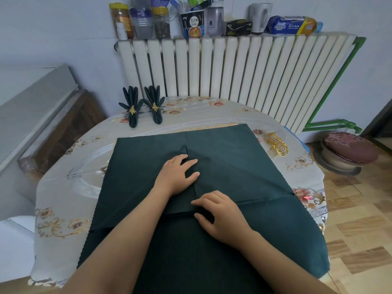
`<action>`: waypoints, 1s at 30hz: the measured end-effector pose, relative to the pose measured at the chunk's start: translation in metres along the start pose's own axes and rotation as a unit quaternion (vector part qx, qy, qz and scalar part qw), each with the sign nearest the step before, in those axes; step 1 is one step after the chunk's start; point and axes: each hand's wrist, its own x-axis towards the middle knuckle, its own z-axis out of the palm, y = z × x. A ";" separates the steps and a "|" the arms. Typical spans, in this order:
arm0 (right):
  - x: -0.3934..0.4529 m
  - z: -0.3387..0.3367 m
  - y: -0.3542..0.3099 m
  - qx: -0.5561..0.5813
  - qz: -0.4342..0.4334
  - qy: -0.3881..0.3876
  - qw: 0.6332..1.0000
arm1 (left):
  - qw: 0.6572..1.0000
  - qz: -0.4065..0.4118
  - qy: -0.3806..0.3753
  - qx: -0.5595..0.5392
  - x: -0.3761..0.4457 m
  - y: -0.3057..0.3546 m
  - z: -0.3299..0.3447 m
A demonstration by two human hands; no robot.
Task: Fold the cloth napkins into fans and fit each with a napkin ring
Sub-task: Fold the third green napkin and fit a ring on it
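A dark green cloth napkin [233, 166] lies spread on the round table [63, 209], two corners folded in toward its middle. My left hand [178, 175] lies flat on the left flap, pressing it near the centre. My right hand [220, 215] presses the fold line nearer to me, fingers bent on the cloth edge. More green cloth [212, 262] lies under it and hangs over the near table edge. Two finished fan napkins [132, 107] [154, 103] with gold rings stand at the far left. A pile of gold napkin rings [276, 145] lies to the right of the napkin.
A white radiator [233, 64] stands behind the table, with jars, bottles and packets on its top. A grey cabinet [31, 107] is at the left. A round cushioned stool [347, 153] stands on the wooden floor at the right.
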 end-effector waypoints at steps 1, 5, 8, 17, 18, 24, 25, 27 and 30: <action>0.000 0.001 0.000 -0.003 -0.011 -0.010 1.000 | 1.000 0.000 -0.003 -0.002 0.000 0.000 0.000; 0.006 0.000 -0.001 -0.051 -0.022 -0.002 0.998 | 0.997 -0.005 -0.030 -0.074 -0.002 -0.001 -0.005; 0.013 0.000 -0.003 -0.096 -0.045 0.003 0.994 | 0.985 0.006 -0.079 -0.153 -0.014 -0.002 -0.023; 0.017 0.005 -0.011 -0.113 0.004 0.082 0.990 | 0.982 0.076 -0.164 -0.060 -0.106 -0.025 -0.068; 0.017 0.006 -0.013 -0.107 0.011 0.085 0.991 | 0.984 0.071 -0.157 -0.043 -0.108 -0.027 -0.072; 0.016 0.007 -0.017 -0.110 0.038 0.077 0.990 | 0.968 0.071 -0.227 0.084 -0.086 -0.019 -0.095; 0.017 0.007 -0.017 -0.115 0.037 0.075 0.990 | 0.961 0.072 -0.248 0.102 -0.080 -0.016 -0.100; 0.019 0.009 -0.016 -0.131 0.032 0.072 0.988 | 0.945 0.067 -0.292 0.135 -0.067 -0.010 -0.109; 0.021 0.013 -0.015 -0.133 0.032 0.077 0.988 | 0.929 0.069 -0.302 0.203 -0.043 0.000 -0.120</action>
